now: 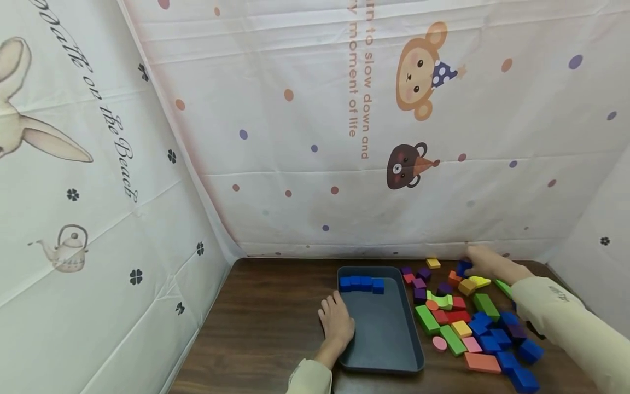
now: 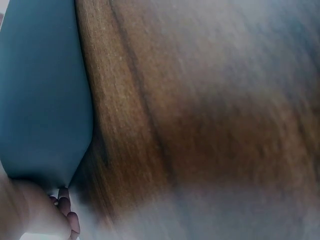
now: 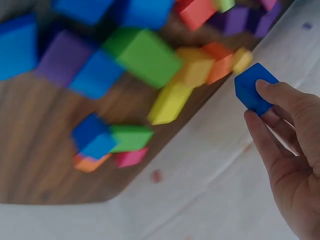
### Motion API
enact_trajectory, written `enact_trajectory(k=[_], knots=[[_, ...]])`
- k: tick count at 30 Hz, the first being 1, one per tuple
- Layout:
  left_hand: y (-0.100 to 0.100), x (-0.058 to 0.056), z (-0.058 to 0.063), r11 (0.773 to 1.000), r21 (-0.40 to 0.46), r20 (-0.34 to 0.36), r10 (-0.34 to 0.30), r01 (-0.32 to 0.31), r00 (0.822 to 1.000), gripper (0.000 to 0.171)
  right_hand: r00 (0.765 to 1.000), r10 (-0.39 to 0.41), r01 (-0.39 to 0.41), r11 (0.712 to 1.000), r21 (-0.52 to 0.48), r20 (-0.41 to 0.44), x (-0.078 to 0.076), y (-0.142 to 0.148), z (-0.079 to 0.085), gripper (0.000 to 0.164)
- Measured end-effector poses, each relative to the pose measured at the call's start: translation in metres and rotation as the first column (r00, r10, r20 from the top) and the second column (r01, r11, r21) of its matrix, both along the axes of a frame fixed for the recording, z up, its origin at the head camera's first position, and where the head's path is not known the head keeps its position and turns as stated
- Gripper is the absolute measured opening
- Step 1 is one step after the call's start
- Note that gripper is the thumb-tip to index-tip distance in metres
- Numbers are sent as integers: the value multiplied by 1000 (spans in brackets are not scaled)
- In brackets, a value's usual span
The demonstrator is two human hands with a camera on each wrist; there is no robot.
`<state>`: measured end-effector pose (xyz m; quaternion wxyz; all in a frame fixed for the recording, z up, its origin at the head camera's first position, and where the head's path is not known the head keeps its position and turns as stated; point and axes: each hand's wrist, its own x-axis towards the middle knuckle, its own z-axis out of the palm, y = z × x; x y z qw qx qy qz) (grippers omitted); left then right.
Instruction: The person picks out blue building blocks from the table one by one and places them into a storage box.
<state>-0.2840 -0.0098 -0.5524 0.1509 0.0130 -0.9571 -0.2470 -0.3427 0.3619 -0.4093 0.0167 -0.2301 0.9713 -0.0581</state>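
Observation:
Between the thumb and fingers of my right hand point(image 3: 295, 130) a blue block point(image 3: 250, 90) is pinched, most of it showing in the right wrist view. In the head view that right hand point(image 1: 487, 264) is at the back of the table, above the loose blocks. My left hand point(image 1: 337, 320) rests at the left rim of a dark grey tray point(image 1: 379, 334), fingers loosely extended; in the left wrist view its fingers point(image 2: 72, 220) show beside the tray's edge. Several blue cubes point(image 1: 355, 283) stand in a row along the tray's far end.
Right of the tray lie many loose blocks: green bars point(image 1: 427, 320), red pieces point(image 1: 458, 316), purple cubes point(image 1: 420, 295) and a cluster of blue blocks point(image 1: 492, 342). A patterned cloth point(image 1: 295, 219) hangs along the table's back edge, with another cloth point(image 1: 147, 306) at the left.

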Motion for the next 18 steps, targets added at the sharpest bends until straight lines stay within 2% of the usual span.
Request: enact_trajectory(k=[5, 9, 12, 18], knots=[[-1, -1, -5, 1000, 13, -7, -3, 4, 1000, 65, 996, 90, -90, 995, -39, 12, -11, -42, 5, 18], [-1, -2, -3, 1000, 15, -12, -8, 8, 1000, 65, 990, 140, -140, 990, -35, -11, -18, -71, 10, 16], [-2, -1, -1, 1000, 13, -10, -4, 4, 1000, 65, 983, 179, -180, 983, -19, -43, -22, -92, 11, 20], [-3, 1, 1, 1000, -1, -13, 11, -11, 1000, 63, 977, 208, -209, 978, -19, -40, -24, -128, 3, 31]])
